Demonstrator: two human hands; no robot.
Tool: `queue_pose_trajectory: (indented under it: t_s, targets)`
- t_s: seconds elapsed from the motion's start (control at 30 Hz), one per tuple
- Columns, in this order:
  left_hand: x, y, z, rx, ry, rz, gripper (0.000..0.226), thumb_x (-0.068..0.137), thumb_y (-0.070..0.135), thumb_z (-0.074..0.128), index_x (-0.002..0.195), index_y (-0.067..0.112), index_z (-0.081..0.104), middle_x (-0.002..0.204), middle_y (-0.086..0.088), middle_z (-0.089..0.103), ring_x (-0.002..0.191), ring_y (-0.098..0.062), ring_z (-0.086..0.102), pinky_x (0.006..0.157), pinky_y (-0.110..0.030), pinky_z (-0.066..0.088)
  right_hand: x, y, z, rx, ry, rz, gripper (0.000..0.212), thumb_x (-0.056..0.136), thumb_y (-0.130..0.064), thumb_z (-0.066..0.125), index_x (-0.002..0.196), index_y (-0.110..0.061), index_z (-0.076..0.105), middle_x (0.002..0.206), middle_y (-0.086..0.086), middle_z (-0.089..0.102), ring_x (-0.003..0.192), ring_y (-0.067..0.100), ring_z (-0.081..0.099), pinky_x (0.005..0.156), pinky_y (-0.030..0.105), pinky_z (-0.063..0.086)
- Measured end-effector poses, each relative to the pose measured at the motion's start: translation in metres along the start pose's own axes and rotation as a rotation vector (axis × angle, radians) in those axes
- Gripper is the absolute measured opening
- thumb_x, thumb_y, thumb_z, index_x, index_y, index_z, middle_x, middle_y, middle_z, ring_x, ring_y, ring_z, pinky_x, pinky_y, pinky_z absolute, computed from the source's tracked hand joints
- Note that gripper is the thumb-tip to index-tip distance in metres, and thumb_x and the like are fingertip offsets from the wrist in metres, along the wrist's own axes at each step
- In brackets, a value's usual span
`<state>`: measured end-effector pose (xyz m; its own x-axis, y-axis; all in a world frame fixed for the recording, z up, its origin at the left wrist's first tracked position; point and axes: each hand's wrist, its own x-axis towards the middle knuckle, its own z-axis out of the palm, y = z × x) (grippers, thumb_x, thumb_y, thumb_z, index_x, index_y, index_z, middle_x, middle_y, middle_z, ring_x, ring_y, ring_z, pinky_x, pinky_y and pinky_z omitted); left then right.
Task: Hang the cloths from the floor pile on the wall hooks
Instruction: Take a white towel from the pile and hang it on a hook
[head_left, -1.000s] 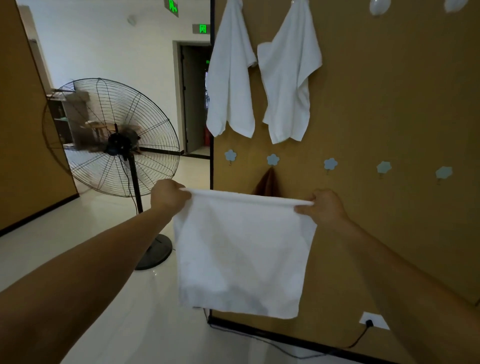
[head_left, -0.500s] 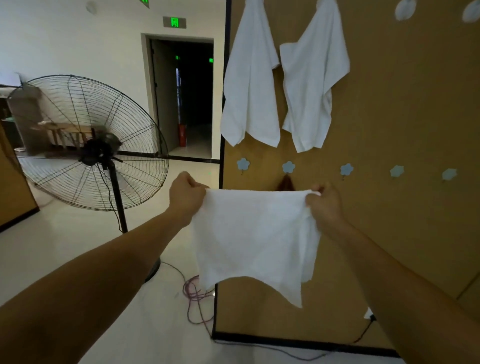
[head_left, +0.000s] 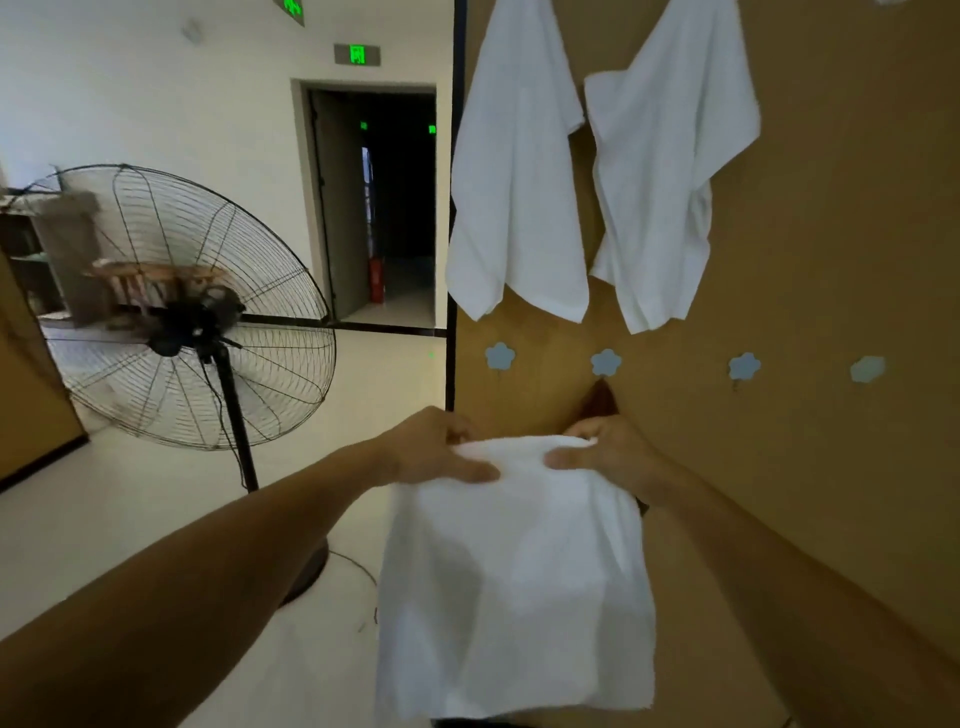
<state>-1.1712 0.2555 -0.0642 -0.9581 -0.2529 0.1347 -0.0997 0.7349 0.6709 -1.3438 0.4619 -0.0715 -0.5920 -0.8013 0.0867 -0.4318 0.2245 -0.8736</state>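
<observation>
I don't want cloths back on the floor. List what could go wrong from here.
1. The cloth is held only along its top edge by the left hand and right hand; a slack grip could drop it.
2. The hooks look small; a thin fold may slip off.

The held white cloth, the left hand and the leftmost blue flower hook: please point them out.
held white cloth (head_left: 514, 587), head view, middle of its hanging part
left hand (head_left: 434, 449), head view, back of the hand
leftmost blue flower hook (head_left: 500, 356), head view, centre of the flower
</observation>
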Motion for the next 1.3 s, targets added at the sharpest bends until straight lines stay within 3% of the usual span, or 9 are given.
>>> queue_pose_trajectory:
  t_s: [0.2,0.3,0.4,0.63,0.73,0.87,1.1,1.23,1.3]
  targets:
    - [0.042,-0.021,-0.003,0.008,0.115,-0.074,0.041,0.086,0.048,0.064,0.047,0.035,0.060,0.048,0.018,0.054,0.047,0.004,0.052,0.045,-0.006,0.035,0.054,0.023,0.008,0.037,0.006,-0.020,0.025,0.081,-0.042,0.073,0.069,-0.021,0.067,0.069,-0.003,0.069,0.062,0.010,0.064,0.055,0.020,0.050]
    - [0.062,-0.032,0.001,0.026,0.244,-0.092,0.033,0.091,0.050,0.055,0.068,0.032,0.068,0.068,0.014,0.063,0.064,-0.002,0.060,0.054,-0.012,0.040,0.081,0.032,0.017,-0.069,0.020,-0.064,0.021,0.086,-0.036,0.068,0.082,-0.016,0.062,0.080,-0.003,0.066,0.073,0.010,0.062,0.066,0.028,0.050]
    - [0.086,-0.044,0.006,0.108,0.314,-0.109,0.029,0.097,0.048,0.044,0.089,0.027,0.062,0.085,0.008,0.062,0.078,-0.009,0.057,0.061,-0.017,0.037,0.106,0.034,0.026,-0.096,0.068,-0.067,0.010,0.088,-0.036,0.065,0.092,-0.027,0.065,0.092,-0.009,0.069,0.088,0.011,0.064,0.077,0.026,0.053]
    - [0.145,-0.068,0.005,0.268,0.502,-0.078,0.045,0.098,0.052,0.032,0.104,0.019,0.062,0.089,0.002,0.065,0.081,-0.019,0.060,0.068,-0.027,0.041,0.165,0.031,0.033,-0.219,0.515,-0.062,0.031,0.090,-0.046,0.060,0.084,-0.016,0.068,0.073,0.000,0.067,0.071,0.018,0.063,0.064,0.031,0.050]
    - [0.164,-0.079,0.010,0.323,0.578,-0.134,0.048,0.099,0.053,0.029,0.110,0.019,0.061,0.095,-0.003,0.068,0.087,-0.025,0.064,0.069,-0.028,0.041,0.182,0.032,0.040,-0.264,0.601,-0.047,0.037,0.092,-0.047,0.057,0.088,-0.012,0.069,0.080,0.009,0.070,0.077,0.027,0.065,0.069,0.039,0.054]
    - [0.177,-0.095,0.025,0.330,0.579,-0.237,0.049,0.099,0.051,0.024,0.111,0.021,0.061,0.096,-0.004,0.067,0.088,-0.026,0.064,0.069,-0.029,0.039,0.195,0.045,0.055,-0.393,0.654,0.037,0.041,0.093,-0.051,0.052,0.087,-0.013,0.068,0.080,0.011,0.069,0.076,0.030,0.065,0.061,0.032,0.050]
    - [0.183,-0.102,0.042,0.084,0.496,-0.384,0.039,0.096,0.046,0.040,0.093,0.016,0.066,0.080,0.003,0.059,0.072,-0.018,0.055,0.064,-0.029,0.042,0.202,0.061,0.068,-0.262,0.671,0.146,0.036,0.087,-0.052,0.058,0.074,-0.019,0.065,0.072,0.006,0.068,0.069,0.024,0.064,0.061,0.036,0.056]
    - [0.185,-0.099,0.051,-0.561,0.392,-0.538,0.023,0.085,0.036,0.063,0.081,0.014,0.067,0.080,0.000,0.067,0.077,-0.022,0.063,0.064,-0.029,0.052,0.203,0.071,0.075,0.041,0.571,0.264,0.037,0.081,-0.042,0.067,0.059,-0.014,0.061,0.063,0.005,0.065,0.064,0.023,0.065,0.057,0.035,0.054]
    - [0.189,-0.094,0.049,-0.712,0.298,-0.636,0.035,0.080,0.040,0.069,0.099,0.011,0.064,0.097,-0.005,0.067,0.090,-0.025,0.063,0.079,-0.034,0.053,0.204,0.071,0.072,0.179,0.466,0.363,0.027,0.079,-0.039,0.068,0.067,-0.015,0.066,0.072,0.004,0.068,0.076,0.024,0.068,0.068,0.034,0.055]
